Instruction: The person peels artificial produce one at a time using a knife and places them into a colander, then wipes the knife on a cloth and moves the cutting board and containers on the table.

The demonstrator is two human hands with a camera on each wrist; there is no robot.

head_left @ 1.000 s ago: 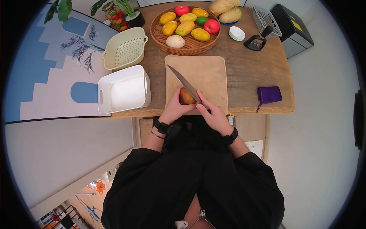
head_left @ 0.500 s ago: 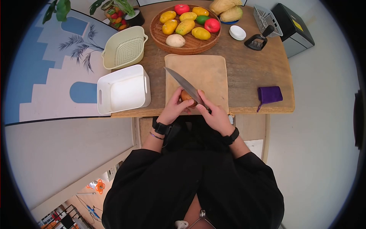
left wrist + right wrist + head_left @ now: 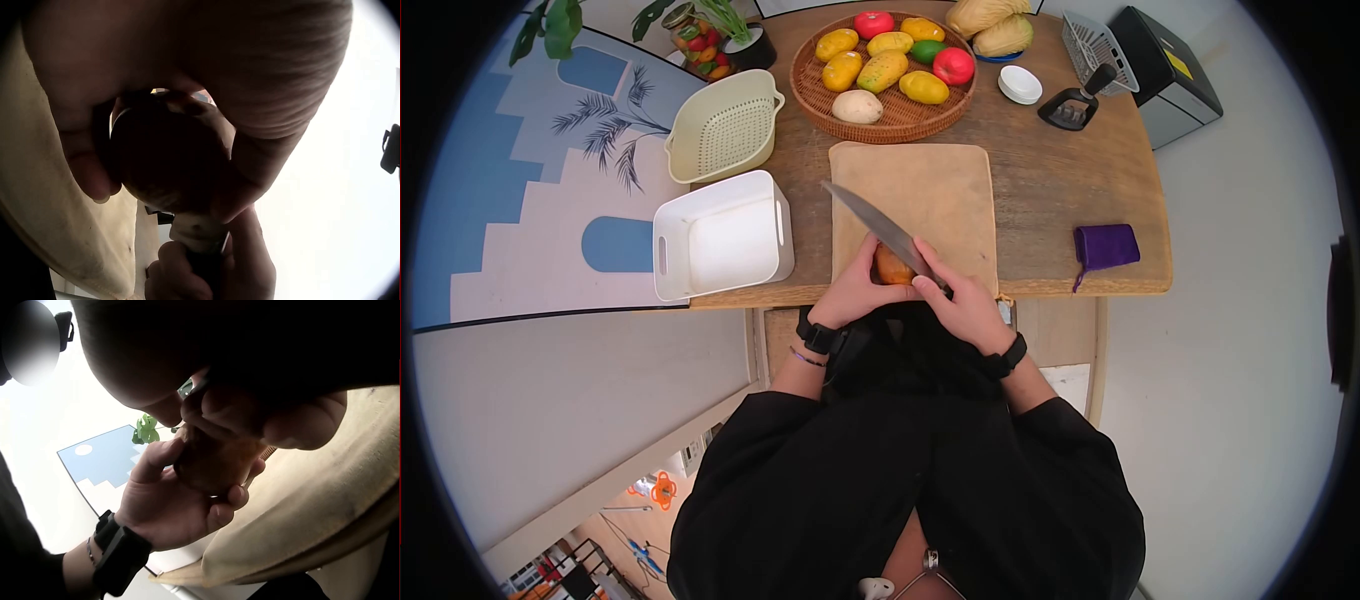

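Observation:
My left hand (image 3: 852,296) holds a round, orange-brown onion (image 3: 893,266) at the near edge of the tan cutting board (image 3: 940,185). In the left wrist view its fingers and thumb curl round the dark onion (image 3: 172,156) from both sides. My right hand (image 3: 962,308) grips a kitchen knife (image 3: 872,221) by the handle, its long blade slanting up and left across the onion's right side. The right wrist view shows the left hand (image 3: 165,509) cupping the onion (image 3: 215,465) from below, with the right hand's fingers close over it; there the blade is hidden.
A white bin (image 3: 780,255) and a pale green colander (image 3: 690,165) stand left of the board. Behind it sits a wicker basket (image 3: 880,133) of produce. To the right lie a purple pouch (image 3: 1106,247), small white dish (image 3: 1020,86) and black-handled tool (image 3: 1068,110).
The knife tip has swung a little left and toward me. My left thumb crossed over the onion half a second ago and now lies along its near side. Both hands stay at the board's near edge.

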